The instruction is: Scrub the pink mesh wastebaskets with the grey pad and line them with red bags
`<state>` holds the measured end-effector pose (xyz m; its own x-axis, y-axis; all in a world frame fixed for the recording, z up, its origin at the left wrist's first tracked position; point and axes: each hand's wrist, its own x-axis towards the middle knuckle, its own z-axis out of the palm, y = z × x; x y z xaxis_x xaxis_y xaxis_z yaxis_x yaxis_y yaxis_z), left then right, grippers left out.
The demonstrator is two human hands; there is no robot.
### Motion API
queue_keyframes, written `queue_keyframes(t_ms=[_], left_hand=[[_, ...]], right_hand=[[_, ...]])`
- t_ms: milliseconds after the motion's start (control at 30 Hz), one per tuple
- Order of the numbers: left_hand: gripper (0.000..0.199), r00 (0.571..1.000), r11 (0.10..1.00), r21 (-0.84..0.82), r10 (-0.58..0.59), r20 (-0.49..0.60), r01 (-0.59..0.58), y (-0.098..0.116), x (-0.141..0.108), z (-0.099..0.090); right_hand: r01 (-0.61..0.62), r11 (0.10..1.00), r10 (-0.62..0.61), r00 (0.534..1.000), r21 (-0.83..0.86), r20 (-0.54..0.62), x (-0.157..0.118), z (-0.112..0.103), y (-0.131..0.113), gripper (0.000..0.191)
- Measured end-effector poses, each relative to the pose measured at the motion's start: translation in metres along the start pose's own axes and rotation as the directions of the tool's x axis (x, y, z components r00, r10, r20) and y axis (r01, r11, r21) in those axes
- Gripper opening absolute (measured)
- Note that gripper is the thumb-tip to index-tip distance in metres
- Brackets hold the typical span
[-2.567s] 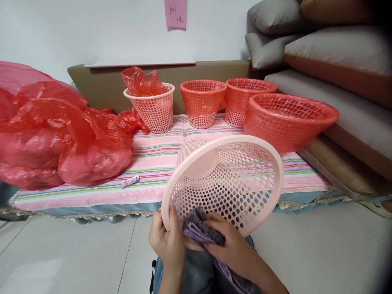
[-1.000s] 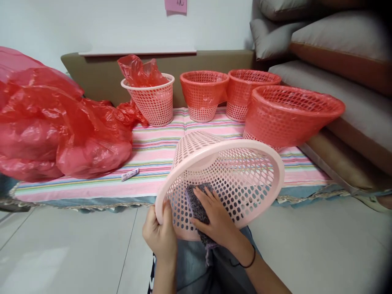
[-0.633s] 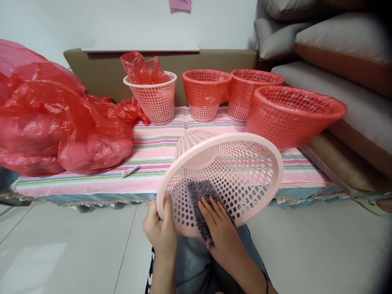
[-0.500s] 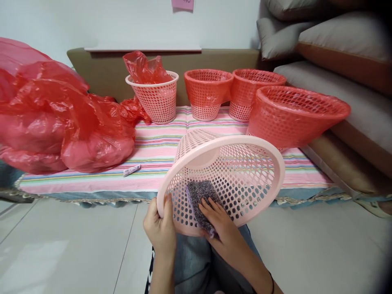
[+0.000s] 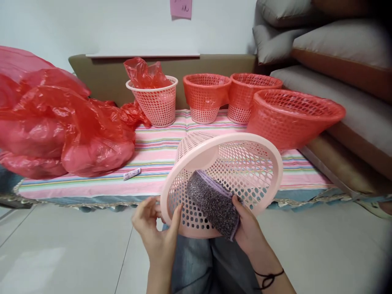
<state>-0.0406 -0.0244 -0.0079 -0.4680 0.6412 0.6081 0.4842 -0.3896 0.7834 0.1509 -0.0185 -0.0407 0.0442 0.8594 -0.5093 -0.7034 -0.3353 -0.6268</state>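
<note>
Inside the pink basket [image 5: 204, 159], gray cloth [image 5: 211, 204] pinched in right grip [image 5: 249, 232], left grip [image 5: 157, 237] wide around rim [image 5: 164, 200].

Your single head view looks forward and slightly down from above your lap [image 5: 196, 261], close behind the pale pink basket [image 5: 277, 163], facing the wall [image 5: 122, 24] beyond.

Nothing really legible tbh. Pink note [image 5: 181, 9] on wall [image 5: 107, 26] above backrest [image 5: 110, 75]: dark handwriting, cut off up top. Small white item [image 5: 132, 174] in front of backrest: print too tiny.
</note>
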Motion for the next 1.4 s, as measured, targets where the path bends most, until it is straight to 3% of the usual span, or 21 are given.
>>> queue_keyframes(t_ms=[67,100,167,233,300,367,400,433,467,533,600,733,867,933,1100,1200,1300,1400], left_hand=[[0.091,0.981,0.982,0.021,0.188,0.046,-0.190,0.000,0.002,0.000],[0.094,0.963,0.963,0.064,0.257,0.082,-0.263,0.002,0.002,0.000],[0.081,0.931,0.904,0.226,0.341,0.131,-0.363,0.007,0.001,-0.001],[0.057,0.914,0.825,0.402,0.396,0.094,-0.398,0.016,-0.005,-0.003],[0.042,0.913,0.826,0.408,0.406,0.048,-0.389,0.026,-0.013,-0.001],[0.031,0.958,0.929,0.241,0.260,0.119,-0.282,0.036,-0.020,0.004],[0.023,0.969,0.975,0.149,0.133,0.207,-0.166,0.040,-0.023,0.008],[0.014,0.951,0.996,0.082,-0.004,0.309,-0.023,0.043,-0.025,0.012],[0.006,0.909,0.991,0.048,-0.133,0.396,0.124,0.044,-0.027,0.017],[0.017,0.805,0.930,0.043,-0.338,0.488,0.365,0.043,-0.028,0.027],[0.028,0.725,0.870,0.058,-0.443,0.527,0.489,0.039,-0.028,0.033],[0.033,0.658,0.819,0.033,-0.483,0.577,0.572,0.033,-0.028,0.035],[0.033,0.633,0.794,-0.018,-0.471,0.615,0.608,0.035,-0.025,0.032],[0.034,0.621,0.785,-0.025,-0.470,0.627,0.619,0.036,-0.023,0.031],[0.037,0.608,0.764,-0.043,-0.477,0.634,0.644,0.040,-0.021,0.030],[0.040,0.584,0.707,-0.069,-0.522,0.622,0.704,0.042,-0.022,0.030],[0.043,0.515,0.604,-0.084,-0.589,0.623,0.793,0.043,-0.024,0.030],[0.044,0.503,0.578,-0.102,-0.594,0.628,0.810,0.041,-0.027,0.032]], right_hand=[[-0.149,0.981,0.133,0.983,0.124,0.129,-0.005,0.005,-0.004,0.038],[-0.193,0.970,0.167,0.970,0.145,0.176,-0.008,0.007,-0.005,0.039],[-0.197,0.967,0.164,0.966,0.162,0.198,-0.013,0.010,-0.005,0.039],[-0.107,0.982,0.083,0.985,0.158,0.151,-0.016,0.010,-0.003,0.041],[0.006,0.991,-0.021,0.994,0.135,0.106,-0.017,0.006,0.001,0.046],[0.097,0.990,-0.108,0.989,0.101,0.103,-0.017,0.000,0.006,0.049],[0.132,0.988,-0.141,0.983,0.076,0.115,-0.017,-0.003,0.009,0.049],[0.165,0.985,-0.169,0.976,0.043,0.135,-0.018,-0.005,0.011,0.047],[0.192,0.981,-0.190,0.969,0.003,0.160,-0.019,-0.007,0.013,0.045],[0.226,0.970,-0.203,0.955,-0.087,0.218,-0.023,-0.008,0.016,0.039],[0.260,0.953,-0.211,0.938,-0.158,0.277,-0.028,-0.006,0.017,0.037],[0.364,0.898,-0.238,0.874,-0.247,0.423,-0.035,-0.001,0.012,0.055],[0.432,0.849,-0.210,0.805,-0.305,0.555,-0.035,0.000,0.006,0.065],[0.462,0.818,-0.214,0.798,-0.344,0.563,-0.036,-0.001,0.006,0.072],[0.468,0.756,-0.234,0.846,-0.458,0.479,-0.039,-0.011,0.015,0.088],[0.391,0.817,-0.240,0.899,-0.425,0.366,-0.036,-0.019,0.019,0.069],[0.294,0.883,-0.226,0.949,-0.366,0.218,-0.031,-0.021,0.018,0.048],[0.256,0.911,-0.191,0.957,-0.323,0.218,-0.028,-0.018,0.013,0.045]])
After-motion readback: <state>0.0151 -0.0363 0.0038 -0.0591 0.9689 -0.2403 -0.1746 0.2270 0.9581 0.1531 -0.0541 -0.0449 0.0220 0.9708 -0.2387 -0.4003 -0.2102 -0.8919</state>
